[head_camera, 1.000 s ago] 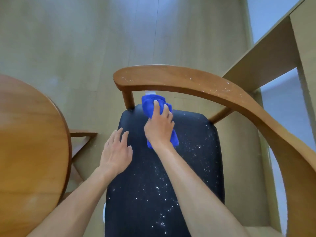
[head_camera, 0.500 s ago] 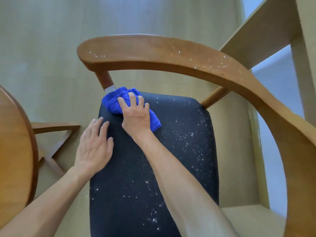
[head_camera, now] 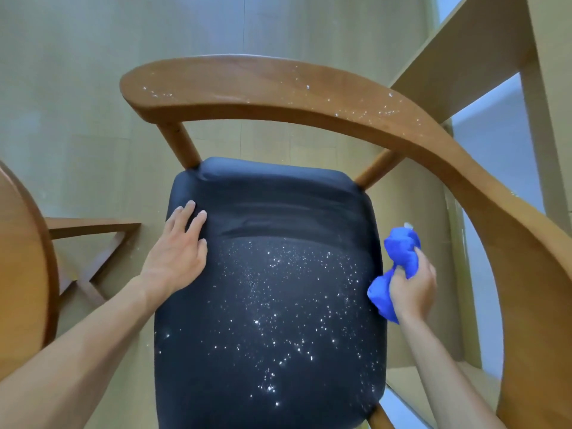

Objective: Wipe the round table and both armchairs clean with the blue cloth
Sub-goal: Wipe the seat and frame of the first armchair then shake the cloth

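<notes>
1. Cloth (head_camera: 402, 255), blue and crumpled, is gripped in the right hand (head_camera: 413, 289), just off the right edge of the seat (head_camera: 272, 305), in the gap between the seat and the curved armrest (head_camera: 510, 243).
2. The fingers of the right hand are curled tightly around the middle of the cloth, and both ends are seen bulging out of the fist.
3. The left hand (head_camera: 176, 252) is laid flat on the left edge of the seat, with the fingers straight and slightly spread, holding nothing.
4. The far strip of the black seat is seen smeared but free of specks, while white specks are scattered over the middle and near part.
5. White specks are also seen on the wooden backrest (head_camera: 263, 88).
6. The edge of the round table (head_camera: 21, 258) is visible at the left.
</notes>
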Action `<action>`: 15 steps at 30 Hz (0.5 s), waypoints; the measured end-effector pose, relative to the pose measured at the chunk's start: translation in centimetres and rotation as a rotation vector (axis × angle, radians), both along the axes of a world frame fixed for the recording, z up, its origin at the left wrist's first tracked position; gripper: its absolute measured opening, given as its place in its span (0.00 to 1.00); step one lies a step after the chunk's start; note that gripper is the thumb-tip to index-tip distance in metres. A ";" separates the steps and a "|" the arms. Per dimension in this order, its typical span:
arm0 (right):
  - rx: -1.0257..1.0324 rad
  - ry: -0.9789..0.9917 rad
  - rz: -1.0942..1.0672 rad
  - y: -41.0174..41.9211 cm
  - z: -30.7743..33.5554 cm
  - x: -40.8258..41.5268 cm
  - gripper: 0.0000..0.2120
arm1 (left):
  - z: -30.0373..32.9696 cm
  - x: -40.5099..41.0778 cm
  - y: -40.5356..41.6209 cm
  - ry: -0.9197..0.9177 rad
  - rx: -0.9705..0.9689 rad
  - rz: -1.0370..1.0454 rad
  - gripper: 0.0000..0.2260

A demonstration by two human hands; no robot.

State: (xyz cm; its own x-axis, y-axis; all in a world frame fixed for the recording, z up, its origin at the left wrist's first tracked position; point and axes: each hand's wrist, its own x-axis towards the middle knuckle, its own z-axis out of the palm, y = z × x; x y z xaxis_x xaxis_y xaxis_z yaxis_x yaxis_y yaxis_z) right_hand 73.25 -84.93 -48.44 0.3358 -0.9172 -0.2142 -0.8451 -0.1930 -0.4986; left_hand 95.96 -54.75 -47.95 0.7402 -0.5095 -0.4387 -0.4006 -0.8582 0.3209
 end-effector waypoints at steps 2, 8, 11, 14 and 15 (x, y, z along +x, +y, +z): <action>-0.066 -0.066 -0.022 1.3 -0.4 3.2 0.17 | -0.1 0.3 0.1 0.026 -0.017 0.022 0.24; -0.165 0.117 0.217 10.8 0.0 12.3 0.24 | -0.3 0.9 0.5 0.124 -0.165 0.161 0.21; -0.128 0.048 0.537 19.7 0.4 13.9 0.27 | 0.1 2.2 1.1 0.180 -0.270 0.335 0.20; -0.041 0.059 0.897 26.9 0.8 13.4 0.25 | 0.2 3.2 1.5 0.203 -0.318 0.436 0.20; -0.047 0.060 0.989 27.7 0.9 12.9 0.23 | 0.3 3.3 1.5 0.192 -0.309 0.433 0.20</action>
State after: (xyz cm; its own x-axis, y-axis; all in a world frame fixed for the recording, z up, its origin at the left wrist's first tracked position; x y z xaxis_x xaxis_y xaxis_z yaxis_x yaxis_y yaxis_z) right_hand 86.20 -57.25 -47.52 0.9446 -0.2375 -0.2266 -0.3162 -0.8436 -0.4340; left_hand 99.30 -53.20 -47.66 0.8318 -0.3030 -0.4651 0.0577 -0.7861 0.6154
